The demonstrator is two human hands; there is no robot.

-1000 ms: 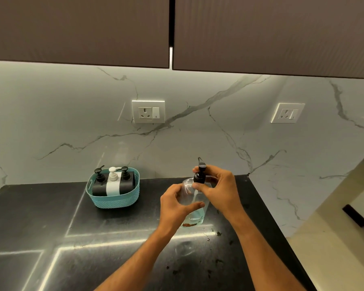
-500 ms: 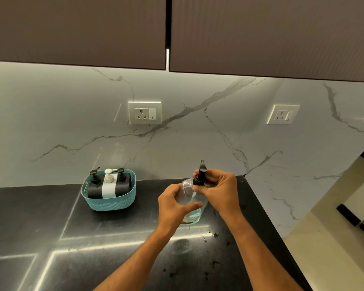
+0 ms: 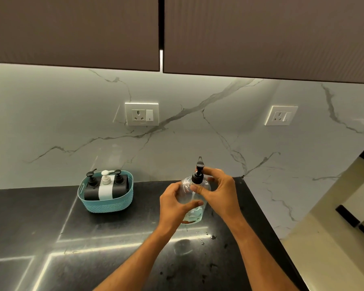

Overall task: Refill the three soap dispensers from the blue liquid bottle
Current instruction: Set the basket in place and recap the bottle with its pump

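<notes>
The clear bottle point(image 3: 194, 198), its base partly hidden, is gripped at centre by the left hand point(image 3: 174, 204) curled round its body. Its black pump point(image 3: 198, 175) is pinched by the right hand point(image 3: 221, 192). At 9 o'clock, three dispensers point(image 3: 105, 185) sit in a teal basket point(image 3: 105, 203), lower halves hidden.

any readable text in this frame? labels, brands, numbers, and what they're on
No text can be read anywhere.
Clear bottle: a reddish patch near the base, too blurred to tell if it is print.
Left wall socket: a faint mark along the lower edge, too small to read.
Three dispensers in the teal basket: no print visible.
</notes>
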